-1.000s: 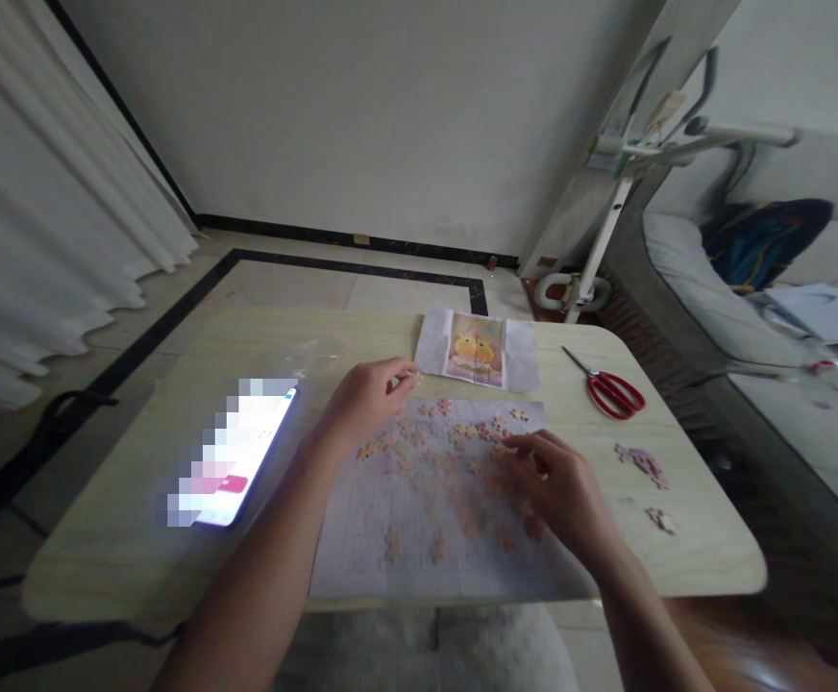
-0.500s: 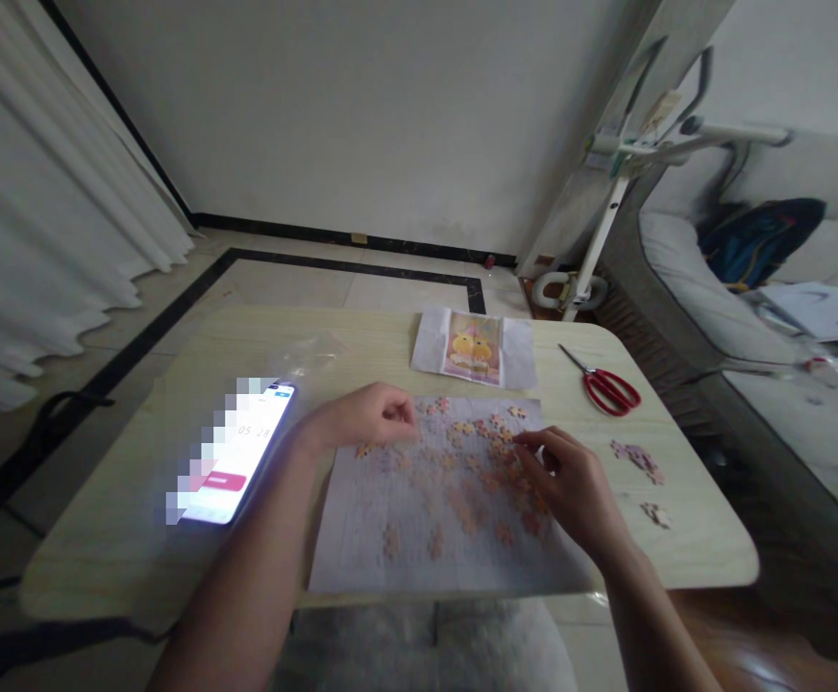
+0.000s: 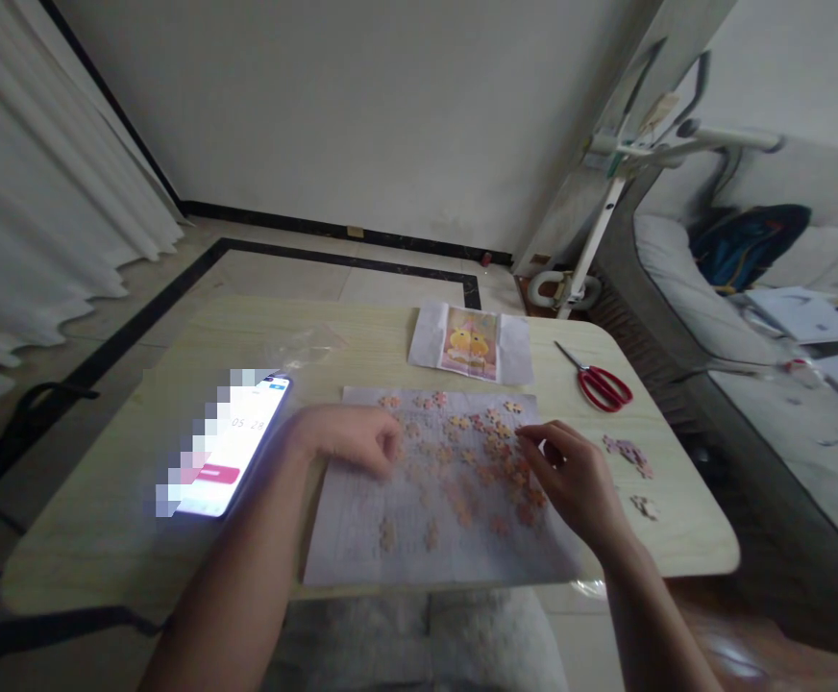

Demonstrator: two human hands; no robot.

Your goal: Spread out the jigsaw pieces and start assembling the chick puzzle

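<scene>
Several small jigsaw puzzle pieces [image 3: 468,456] in orange, yellow and pink lie scattered on a large white paper sheet [image 3: 361,562]. My left hand [image 3: 365,437] is curled over the sheet's left part, fingers turned down and pressed together; whatever they may hold is hidden. Over the right side, my right hand [image 3: 570,471] pinches thumb and forefinger together at the edge of the cluster of pieces. Anything between those fingertips is too small to make out. Beyond the sheet lies a creased paper with a printed picture [image 3: 470,343] of yellow figures.
A lit phone [image 3: 235,452] lies left of my left forearm. Red-handled scissors [image 3: 599,386] rest at the table's right, with more puzzle pieces [image 3: 629,456] nearer me. Clear plastic wrap [image 3: 304,346] lies at the back left. A sofa [image 3: 685,298] stands to the right.
My left hand has moved left and nearer to me, uncovering pieces at the sheet's upper left. My right hand stays pinched in nearly the same place. The view has shifted slightly.
</scene>
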